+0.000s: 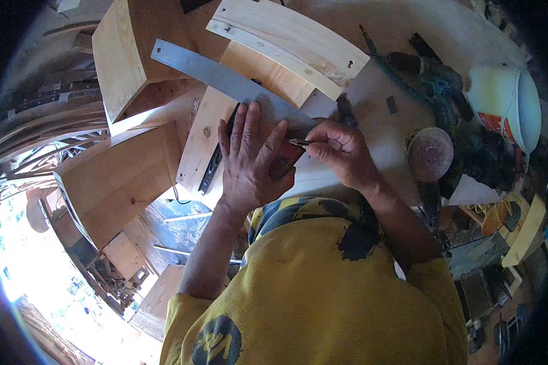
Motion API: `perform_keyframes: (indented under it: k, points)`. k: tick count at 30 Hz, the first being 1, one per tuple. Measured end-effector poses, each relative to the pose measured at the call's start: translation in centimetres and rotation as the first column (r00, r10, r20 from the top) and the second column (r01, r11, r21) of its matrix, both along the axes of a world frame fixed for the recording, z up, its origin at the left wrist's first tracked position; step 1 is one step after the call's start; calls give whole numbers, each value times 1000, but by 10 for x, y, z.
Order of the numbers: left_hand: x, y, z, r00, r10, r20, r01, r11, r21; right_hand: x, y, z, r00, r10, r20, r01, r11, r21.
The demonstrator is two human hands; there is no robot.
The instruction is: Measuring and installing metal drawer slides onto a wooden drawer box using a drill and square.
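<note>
Pencil (pixel 299 143): pinched in the curled fingers of the right hand (pixel 341 152), tip pointing left, meeting the lower end of the ruler (pixel 231 82) over the pale board (pixel 371 121).
Ruler: long grey metal strip, lying diagonally from the upper left down to the hands, across the boards.
Left hand (pixel 249 161): flat, fingers spread and pointing up, pressing the ruler's lower end; thumb reaches toward the pencil. Forearm rises from the lower edge.
Right hand: closed around the pencil, wrist bent, forearm coming from the lower right.
Curved plank (pixel 286 42): at the board's upper edge.
Sanding disc (pixel 430 153): just right of the right hand.
White bucket (pixel 505 103): far right.
Yellow shirt (pixel 323 292): lower foreground.
</note>
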State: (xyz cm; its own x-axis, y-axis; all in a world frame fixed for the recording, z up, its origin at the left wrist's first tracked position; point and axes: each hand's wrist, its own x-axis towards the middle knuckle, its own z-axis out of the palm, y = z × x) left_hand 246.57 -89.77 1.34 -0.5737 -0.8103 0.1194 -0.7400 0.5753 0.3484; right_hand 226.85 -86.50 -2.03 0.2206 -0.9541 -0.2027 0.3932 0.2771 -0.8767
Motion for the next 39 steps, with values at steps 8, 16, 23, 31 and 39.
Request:
perform_keyframes:
  k: [8,16,23,31,39]
  points:
    - [0,0,-1,998,-30,47,31,999,-11,-2,0,-2,1000,-5,1,5,1000,29]
    - [-2,-3,1,998,-20,60,19,1000,20,-3,-2,-2,1000,-20,14,20,1000,2]
    - [-3,-3,0,999,-9,49,8,1000,11,-5,-1,-2,1000,8,-31,-7,1000,13]
    - [-4,-3,2,999,30,24,-30,999,25,-16,-10,27,901,-168,-399,69,966,-251]
    - [-1,-4,3,1000,17,-14,-16,1000,19,-17,-32,67,358,-404,-842,-217,841,-496]
